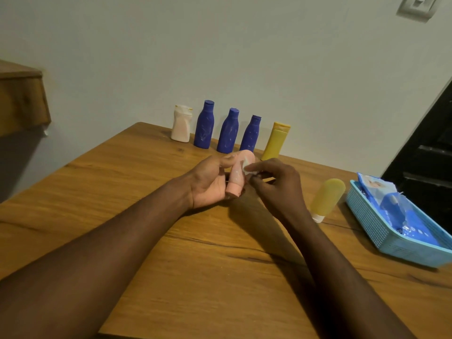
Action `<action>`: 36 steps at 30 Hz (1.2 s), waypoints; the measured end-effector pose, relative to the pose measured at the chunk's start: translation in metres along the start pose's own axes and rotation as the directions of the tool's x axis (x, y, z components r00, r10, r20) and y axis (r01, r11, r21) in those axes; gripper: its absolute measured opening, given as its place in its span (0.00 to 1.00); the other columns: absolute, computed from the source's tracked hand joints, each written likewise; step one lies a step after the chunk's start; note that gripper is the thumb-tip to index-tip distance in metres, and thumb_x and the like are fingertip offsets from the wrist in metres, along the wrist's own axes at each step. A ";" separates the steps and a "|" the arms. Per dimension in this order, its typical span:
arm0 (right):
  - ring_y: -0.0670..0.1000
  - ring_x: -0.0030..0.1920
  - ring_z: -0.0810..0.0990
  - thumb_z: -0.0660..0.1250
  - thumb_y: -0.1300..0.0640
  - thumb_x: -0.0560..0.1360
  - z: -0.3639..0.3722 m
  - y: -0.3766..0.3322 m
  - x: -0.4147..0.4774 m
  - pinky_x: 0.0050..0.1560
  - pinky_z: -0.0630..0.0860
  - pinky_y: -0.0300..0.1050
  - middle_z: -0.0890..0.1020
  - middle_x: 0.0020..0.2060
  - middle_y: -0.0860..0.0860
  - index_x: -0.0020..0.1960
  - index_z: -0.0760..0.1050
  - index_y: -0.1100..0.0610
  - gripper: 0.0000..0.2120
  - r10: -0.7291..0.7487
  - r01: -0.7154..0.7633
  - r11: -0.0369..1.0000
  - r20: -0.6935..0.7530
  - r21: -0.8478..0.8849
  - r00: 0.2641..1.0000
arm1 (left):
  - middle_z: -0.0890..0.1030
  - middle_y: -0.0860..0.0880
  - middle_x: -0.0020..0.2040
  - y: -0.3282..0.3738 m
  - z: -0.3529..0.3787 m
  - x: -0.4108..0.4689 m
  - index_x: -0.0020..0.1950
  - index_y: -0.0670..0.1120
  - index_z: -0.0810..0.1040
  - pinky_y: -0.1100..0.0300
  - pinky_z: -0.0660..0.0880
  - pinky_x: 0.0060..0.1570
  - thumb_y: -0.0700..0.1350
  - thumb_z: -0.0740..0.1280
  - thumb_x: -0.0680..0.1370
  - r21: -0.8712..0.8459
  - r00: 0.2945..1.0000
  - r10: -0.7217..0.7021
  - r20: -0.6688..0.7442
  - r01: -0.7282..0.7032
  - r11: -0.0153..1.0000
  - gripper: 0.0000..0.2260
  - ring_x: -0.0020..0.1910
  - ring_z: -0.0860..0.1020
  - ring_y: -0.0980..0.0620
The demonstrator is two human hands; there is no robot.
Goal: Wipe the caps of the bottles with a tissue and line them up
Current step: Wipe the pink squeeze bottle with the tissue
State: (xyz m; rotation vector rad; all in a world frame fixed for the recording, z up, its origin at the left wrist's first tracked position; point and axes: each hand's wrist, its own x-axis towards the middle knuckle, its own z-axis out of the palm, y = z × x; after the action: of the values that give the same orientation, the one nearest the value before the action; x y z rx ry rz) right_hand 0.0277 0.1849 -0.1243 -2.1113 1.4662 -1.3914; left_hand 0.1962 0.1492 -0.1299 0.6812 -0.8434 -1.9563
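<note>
My left hand [210,184] grips a small pink bottle [238,171], its cap pointing toward me. My right hand [276,184] pinches a small white tissue [248,167] against the bottle's side. Along the wall stands a row: a white bottle [181,124], three blue bottles [205,126] [228,132] [250,134] and a yellow bottle [275,141]. Another yellow bottle [327,198] stands cap-down, to the right of my right hand.
A light blue basket [381,238] holding blue tissue packets [401,211] sits at the wooden table's [122,192] right edge. A wooden shelf [22,101] juts out at the left. A dark door frame stands at the far right.
</note>
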 end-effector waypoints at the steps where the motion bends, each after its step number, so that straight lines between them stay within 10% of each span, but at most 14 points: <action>1: 0.42 0.47 0.80 0.73 0.63 0.75 0.002 -0.003 -0.001 0.43 0.76 0.30 0.83 0.49 0.44 0.53 0.85 0.53 0.09 -0.005 0.005 1.000 0.092 -0.003 0.996 | 0.76 0.37 0.69 0.001 -0.001 0.000 0.70 0.50 0.75 0.42 0.74 0.66 0.45 0.62 0.84 -0.007 1.000 0.008 -0.016 -0.008 1.000 0.14 0.65 0.78 0.40; 7: 0.44 0.48 0.81 0.73 0.62 0.75 0.001 -0.009 -0.003 0.43 0.77 0.31 0.84 0.49 0.44 0.52 0.86 0.51 0.09 -0.033 0.043 0.999 0.286 -0.027 0.958 | 0.77 0.36 0.67 0.004 0.000 -0.002 0.70 0.51 0.74 0.43 0.80 0.57 0.44 0.61 0.84 0.005 1.000 0.000 -0.018 0.001 1.000 0.14 0.62 0.80 0.38; 12: 0.42 0.48 0.80 0.72 0.65 0.75 -0.001 -0.004 -0.001 0.45 0.77 0.30 0.81 0.47 0.40 0.53 0.85 0.51 0.12 -0.060 0.062 0.997 0.066 -0.037 0.996 | 0.77 0.38 0.67 0.003 -0.001 -0.004 0.72 0.48 0.74 0.41 0.72 0.68 0.44 0.62 0.83 0.046 0.999 -0.021 0.024 0.020 0.999 0.17 0.64 0.78 0.41; 20: 0.45 0.51 0.79 0.71 0.62 0.78 -0.009 0.002 0.004 0.48 0.78 0.38 0.80 0.52 0.46 0.57 0.82 0.55 0.09 -0.038 0.024 0.998 -0.241 -0.062 0.970 | 0.76 0.42 0.59 -0.004 0.013 -0.013 0.79 0.38 0.64 0.56 0.80 0.47 0.40 0.59 0.84 0.162 0.998 0.048 0.036 -0.053 0.985 0.22 0.47 0.81 0.50; 36: 0.44 0.49 0.80 0.72 0.62 0.74 -0.001 -0.011 -0.003 0.47 0.77 0.37 0.83 0.49 0.45 0.49 0.86 0.48 0.10 -0.047 0.058 0.998 0.394 -0.018 0.918 | 0.74 0.40 0.63 0.001 0.017 -0.015 0.78 0.38 0.66 0.47 0.70 0.66 0.42 0.61 0.84 0.211 0.991 0.072 -0.116 -0.046 0.976 0.22 0.61 0.72 0.43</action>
State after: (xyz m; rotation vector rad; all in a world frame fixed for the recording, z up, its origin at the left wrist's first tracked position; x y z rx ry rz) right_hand 0.0334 0.1924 -0.1187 -2.2928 1.2805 -0.8874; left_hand 0.1913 0.1668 -0.1165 0.8803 -0.9891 -1.7682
